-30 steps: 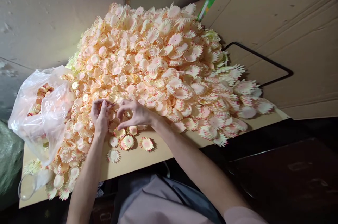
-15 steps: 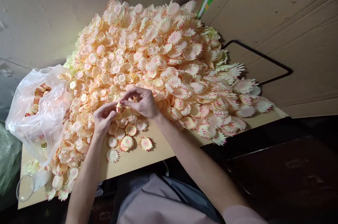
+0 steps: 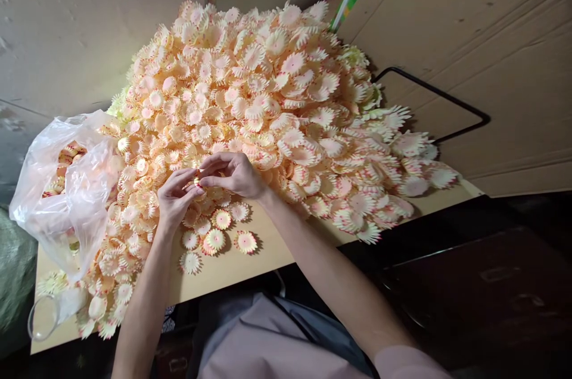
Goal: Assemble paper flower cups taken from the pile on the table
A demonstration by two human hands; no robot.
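Observation:
Before me rises a large heap of artificial flower petal layers (image 3: 250, 105), cream and pale pink with red-tipped scalloped edges. At the heap's near side, my left hand (image 3: 174, 199) and my right hand (image 3: 239, 175) meet fingertip to fingertip. Between them is a small artificial flower piece (image 3: 197, 182), mostly hidden by the fingers. Both hands are closed in a pinch on it. Just below them lie several loose petal layers, among them a red-edged one (image 3: 245, 242) on the board and a paler one (image 3: 190, 262).
A translucent plastic bag (image 3: 67, 188) with red-and-yellow pieces inside sits at the left. By the front left corner lies a clear plastic cup (image 3: 43, 318) on its side. Cardboard (image 3: 504, 87) with a black bent rod (image 3: 447, 96) stands at right; the tan board (image 3: 210, 280) ends near my lap.
My fingers have shifted slightly around the small flower piece, which sits a little lower and further left and shows less. The heap and loose layers have not moved.

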